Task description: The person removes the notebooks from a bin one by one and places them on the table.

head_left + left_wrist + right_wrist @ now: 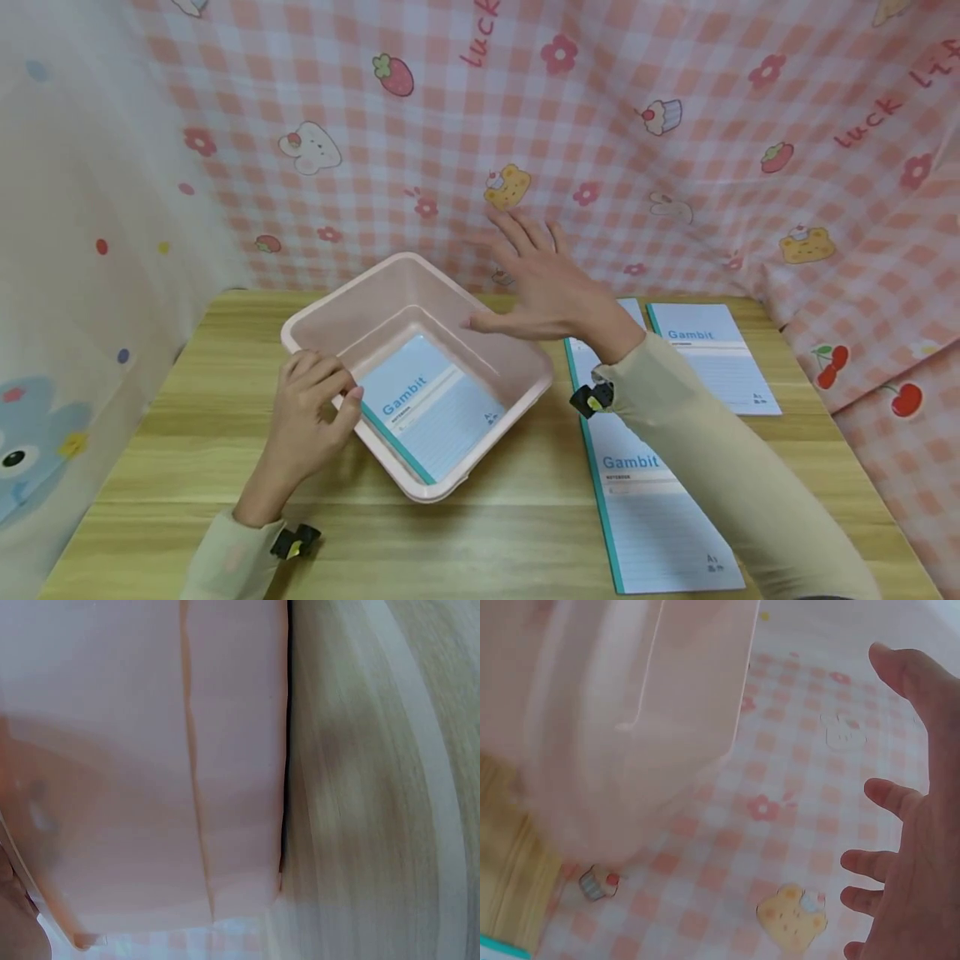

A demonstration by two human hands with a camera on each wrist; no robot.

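Observation:
A pale pink plastic basin (pixel 420 275) stands on the wooden table, turned so that one corner points toward me. Flat on its floor lies a light blue notebook (pixel 438 408) with a teal spine and the word Gambit. My left hand (pixel 311 408) grips the basin's left rim with curled fingers; the left wrist view is mostly filled by the basin's outer wall (pixel 135 847). Above the basin's far right side, my right hand (pixel 555 287) is raised with its fingers spread, holding nothing. The right wrist view shows those fingers apart from the basin (pixel 682 712).
Right of the basin lie more Gambit notebooks: one at the back right (pixel 708 358), one near the front (pixel 652 533), and one partly hidden behind my right forearm. A pink checked cloth (pixel 450 150) hangs behind the table, and a white patterned cloth (pixel 97 183) hangs at left.

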